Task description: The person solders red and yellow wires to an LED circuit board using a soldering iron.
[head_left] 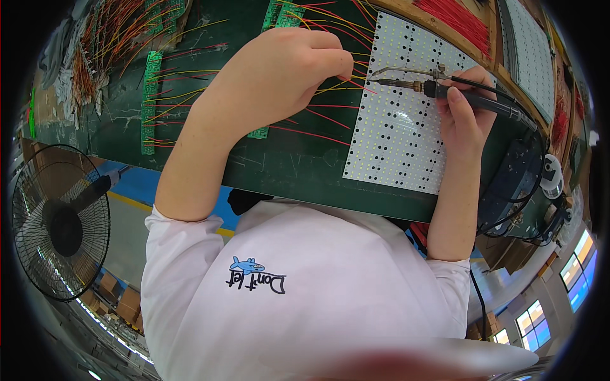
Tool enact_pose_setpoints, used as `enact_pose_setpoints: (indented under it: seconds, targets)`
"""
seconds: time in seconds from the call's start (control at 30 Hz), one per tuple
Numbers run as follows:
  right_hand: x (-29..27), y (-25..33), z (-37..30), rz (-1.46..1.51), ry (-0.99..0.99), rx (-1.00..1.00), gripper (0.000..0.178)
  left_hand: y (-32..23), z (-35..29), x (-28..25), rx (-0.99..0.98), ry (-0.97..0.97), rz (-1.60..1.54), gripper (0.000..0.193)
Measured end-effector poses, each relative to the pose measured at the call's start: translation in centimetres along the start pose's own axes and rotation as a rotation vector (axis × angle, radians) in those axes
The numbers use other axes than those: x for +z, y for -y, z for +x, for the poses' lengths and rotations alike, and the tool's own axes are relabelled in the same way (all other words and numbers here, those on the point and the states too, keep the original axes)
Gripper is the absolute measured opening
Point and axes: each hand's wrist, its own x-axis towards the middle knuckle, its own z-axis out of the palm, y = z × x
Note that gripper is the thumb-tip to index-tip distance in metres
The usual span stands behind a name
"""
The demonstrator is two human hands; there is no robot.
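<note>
Holding the soldering iron [445,89] in your right hand [467,111], you've got your fingers [455,95] wrapped tight around its dark handle, with the metal tip pointing left toward the edge of the white LED panel [400,127]. That panel lies flat on the green worktop [286,165], dotted with rows of small yellow LEDs and black holes, and your right hand rests on top of it. A thin metal feed tube runs along just above the iron's barrel, and the iron's black cable [508,114] trails off to the right.

Your left hand [286,70] is curled up just beside the panel's left edge, fingers pinched narrow on a thin yellow wire [330,87] right near the iron's tip. More red and yellow wires fan out under that hand, running back to the green circuit strips [151,101] lying further left on the worktop. A black fan [57,222] stands on the floor off to your left.
</note>
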Motion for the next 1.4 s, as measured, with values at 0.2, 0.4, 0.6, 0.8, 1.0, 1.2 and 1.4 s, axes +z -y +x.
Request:
enact_pose_setpoints:
  seconds: [0.2, 0.4, 0.6, 0.8, 1.0, 1.2, 1.4]
  targets:
    - [0.7, 0.2, 0.1, -0.055, -0.083, -0.005, 0.021, 0.0, 0.0, 0.0, -0.003, -0.004, 0.002, 0.022]
    - [0.4, 0.2, 0.1, -0.051, -0.086, 0.007, 0.021, 0.1, 0.0, 0.0, -0.008, 0.004, -0.012, 0.022]
    - [-0.4, -0.1, 0.1, 0.034, 0.003, -0.003, 0.019, 0.1, 0.0, 0.0, -0.012, 0.013, 0.002, 0.022]
    - [-0.9, 0.1, 0.4, 0.182, -0.059, 0.013, 0.016, -0.9, 0.2, -0.5, -0.023, 0.034, -0.045, 0.012]
    - [-1.1, 0.0, 0.5, 0.183, -0.039, 0.003, 0.016, -1.3, 0.3, 0.0, -0.05, 0.055, 0.014, 0.01]
    - [-1.1, 0.1, 0.4, 0.141, 0.015, -0.025, 0.016, -1.6, 0.3, 0.7, -0.071, 0.072, 0.134, 0.011]
    - [-1.2, -0.2, 0.4, 0.124, 0.056, -0.034, 0.017, -1.5, 0.3, 1.2, -0.097, 0.037, 0.173, 0.01]
